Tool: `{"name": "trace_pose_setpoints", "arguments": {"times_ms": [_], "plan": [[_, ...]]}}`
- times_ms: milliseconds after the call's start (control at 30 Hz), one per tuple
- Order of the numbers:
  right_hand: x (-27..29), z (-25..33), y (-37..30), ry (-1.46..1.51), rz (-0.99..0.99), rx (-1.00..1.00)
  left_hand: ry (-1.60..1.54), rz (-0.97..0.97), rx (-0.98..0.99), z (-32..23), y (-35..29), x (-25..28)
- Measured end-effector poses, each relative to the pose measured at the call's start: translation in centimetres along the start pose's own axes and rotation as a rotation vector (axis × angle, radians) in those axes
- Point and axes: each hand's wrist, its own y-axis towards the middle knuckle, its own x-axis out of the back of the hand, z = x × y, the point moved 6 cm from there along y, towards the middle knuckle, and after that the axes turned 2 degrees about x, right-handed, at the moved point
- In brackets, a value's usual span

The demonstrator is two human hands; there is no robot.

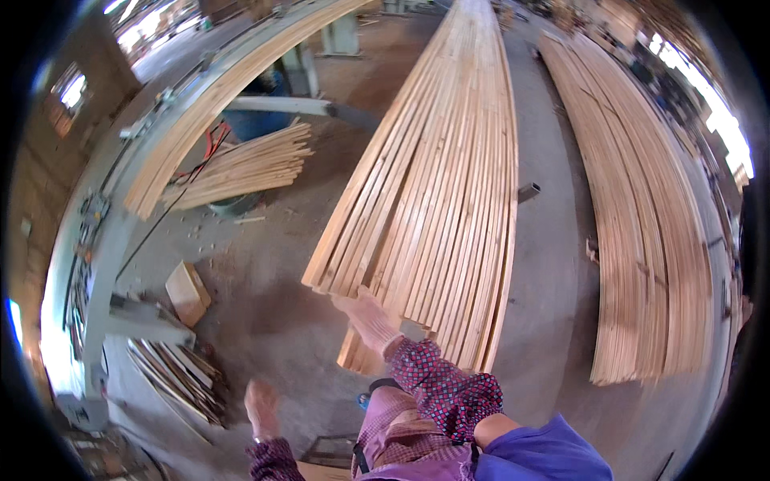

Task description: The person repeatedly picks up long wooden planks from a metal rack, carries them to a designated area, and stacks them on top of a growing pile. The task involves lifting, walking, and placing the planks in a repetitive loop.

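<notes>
A long stack of pale wooden strips [449, 184] runs away from me, its near ends uneven. My right hand [369, 319], in a pale knit glove, is at the strip ends on the stack's left side. Its fingers are closed at the ends of a few strips, partly hiding them. Lower and to the left, my left hand [261, 407] hangs away from the stack, touching nothing that I can see. Motion blur hides how its fingers are held.
Another strip stack [642, 240] lies to the right. At left, boards rest along a metal machine frame [100, 280]. Short strips [249, 167] lie beside a blue barrel [258, 120]. A wooden block [188, 293] and a scrap bundle [178, 377] are on the floor.
</notes>
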Motion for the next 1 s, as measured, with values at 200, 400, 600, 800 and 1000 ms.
{"name": "trace_pose_setpoints", "arguments": {"times_ms": [200, 400, 600, 800, 1000], "plan": [[0.3, 2.3, 0.4, -0.628, 0.271, 0.473, 0.235, 0.724, 0.011, -9.8, 6.7, -23.0], [-0.1, 1.8, 0.5, -0.773, 0.093, 0.435, 0.547, 0.992, 0.073, -3.0, 11.5, -36.4], [0.1, 0.1, 1.7, -0.598, -0.076, 0.387, 0.340, 0.984, 0.483, 2.3, 14.8, -40.7], [-2.4, -0.7, 2.1, 0.727, -0.254, -0.203, 0.051, 1.068, 0.645, 4.2, 14.2, -43.8], [-4.3, 5.0, 1.3, 0.396, -0.305, -0.097, 0.093, 1.070, 0.430, -0.1, 14.4, -43.7]]}}
